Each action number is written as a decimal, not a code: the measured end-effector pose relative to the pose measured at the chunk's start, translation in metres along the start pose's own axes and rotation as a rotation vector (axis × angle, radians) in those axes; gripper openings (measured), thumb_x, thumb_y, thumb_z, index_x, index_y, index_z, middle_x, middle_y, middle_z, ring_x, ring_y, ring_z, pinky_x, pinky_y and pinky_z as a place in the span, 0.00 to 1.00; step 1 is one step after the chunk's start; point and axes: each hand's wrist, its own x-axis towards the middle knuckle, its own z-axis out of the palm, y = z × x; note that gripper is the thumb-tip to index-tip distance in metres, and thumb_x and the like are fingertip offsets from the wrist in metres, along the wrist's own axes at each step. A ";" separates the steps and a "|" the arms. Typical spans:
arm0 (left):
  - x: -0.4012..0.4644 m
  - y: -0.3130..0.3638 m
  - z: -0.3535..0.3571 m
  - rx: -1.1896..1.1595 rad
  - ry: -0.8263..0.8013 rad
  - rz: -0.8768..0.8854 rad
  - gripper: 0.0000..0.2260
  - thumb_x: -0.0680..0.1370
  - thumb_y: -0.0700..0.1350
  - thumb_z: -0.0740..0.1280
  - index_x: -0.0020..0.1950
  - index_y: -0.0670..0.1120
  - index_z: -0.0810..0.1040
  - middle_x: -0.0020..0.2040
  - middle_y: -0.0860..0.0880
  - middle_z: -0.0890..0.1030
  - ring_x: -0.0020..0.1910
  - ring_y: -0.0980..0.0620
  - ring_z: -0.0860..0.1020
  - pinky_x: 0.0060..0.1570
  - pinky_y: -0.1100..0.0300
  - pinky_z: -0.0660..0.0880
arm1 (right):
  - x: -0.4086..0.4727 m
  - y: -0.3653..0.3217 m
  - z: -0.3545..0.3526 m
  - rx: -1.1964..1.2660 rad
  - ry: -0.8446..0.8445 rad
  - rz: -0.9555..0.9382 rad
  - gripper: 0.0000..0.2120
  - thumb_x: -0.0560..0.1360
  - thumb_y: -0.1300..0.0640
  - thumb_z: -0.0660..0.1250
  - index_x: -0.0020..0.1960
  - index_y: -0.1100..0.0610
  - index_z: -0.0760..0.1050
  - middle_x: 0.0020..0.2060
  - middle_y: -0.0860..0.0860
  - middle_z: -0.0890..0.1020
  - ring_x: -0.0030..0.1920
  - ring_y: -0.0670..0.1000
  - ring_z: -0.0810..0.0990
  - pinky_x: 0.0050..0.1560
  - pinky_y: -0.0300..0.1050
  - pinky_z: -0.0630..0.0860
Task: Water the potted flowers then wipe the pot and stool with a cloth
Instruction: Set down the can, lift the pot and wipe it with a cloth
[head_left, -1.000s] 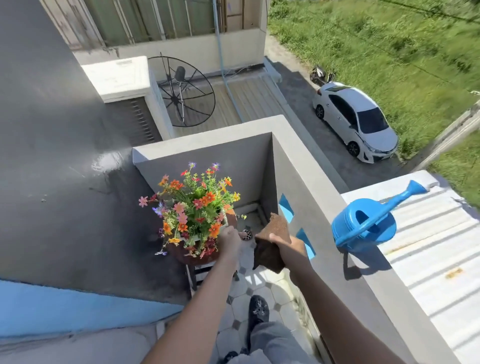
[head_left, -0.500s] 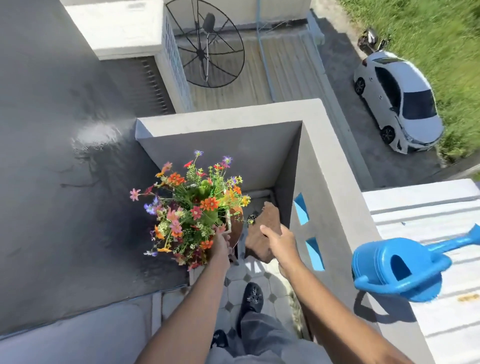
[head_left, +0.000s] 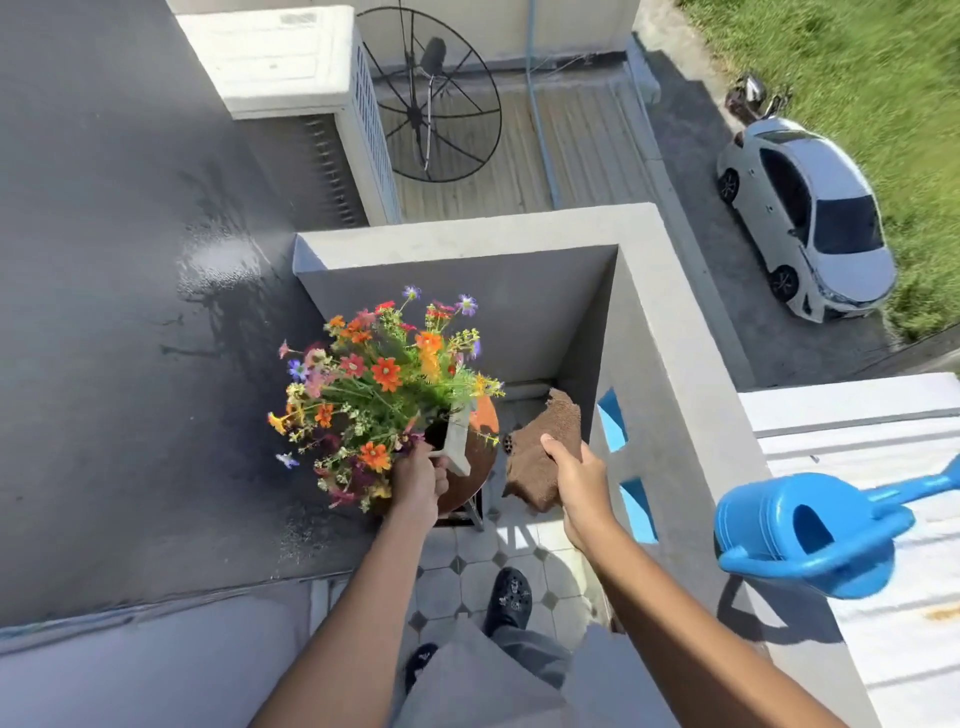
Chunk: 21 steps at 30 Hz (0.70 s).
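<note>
A bunch of colourful flowers (head_left: 384, 374) stands in a grey pot (head_left: 458, 441) on a round brown stool (head_left: 475, 486) in the balcony corner. My left hand (head_left: 415, 480) grips the pot's near rim, and the pot leans left, baring the right part of the stool seat. My right hand (head_left: 576, 483) holds a folded brown cloth (head_left: 545, 452) just right of the seat, apart from the pot. A blue watering can (head_left: 810, 540) sits on the parapet at the right, spout pointing right.
The grey parapet (head_left: 675, 364) walls in the corner behind and to the right, with blue cut-outs (head_left: 636, 506). A dark wet wall (head_left: 130, 364) runs along the left. My shoes (head_left: 511, 597) stand on the tiled floor (head_left: 519, 545). Far below are a white car and a satellite dish.
The view has tipped downward. My left hand has pulled the pot leftward and tilted it, uncovering part of the stool seat. The cloth stays in my right hand.
</note>
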 end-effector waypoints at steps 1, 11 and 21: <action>-0.009 0.005 -0.007 -0.034 -0.017 -0.010 0.12 0.82 0.39 0.56 0.39 0.43 0.70 0.30 0.45 0.69 0.14 0.59 0.60 0.16 0.68 0.54 | -0.004 0.001 0.001 0.038 0.017 -0.022 0.12 0.73 0.46 0.71 0.54 0.49 0.80 0.50 0.42 0.84 0.56 0.48 0.80 0.60 0.48 0.74; -0.131 0.073 -0.080 0.085 -0.348 0.050 0.09 0.82 0.40 0.58 0.43 0.43 0.72 0.31 0.44 0.69 0.17 0.58 0.60 0.16 0.68 0.53 | -0.086 -0.071 0.033 0.255 -0.018 -0.228 0.19 0.80 0.42 0.60 0.59 0.55 0.79 0.59 0.52 0.81 0.55 0.49 0.80 0.64 0.45 0.72; -0.204 0.112 -0.111 0.209 -0.488 0.172 0.09 0.82 0.41 0.58 0.44 0.41 0.72 0.31 0.45 0.69 0.17 0.59 0.59 0.15 0.68 0.52 | -0.180 -0.096 0.064 -0.007 0.099 -0.747 0.09 0.81 0.57 0.62 0.43 0.58 0.74 0.41 0.49 0.74 0.40 0.46 0.73 0.44 0.41 0.69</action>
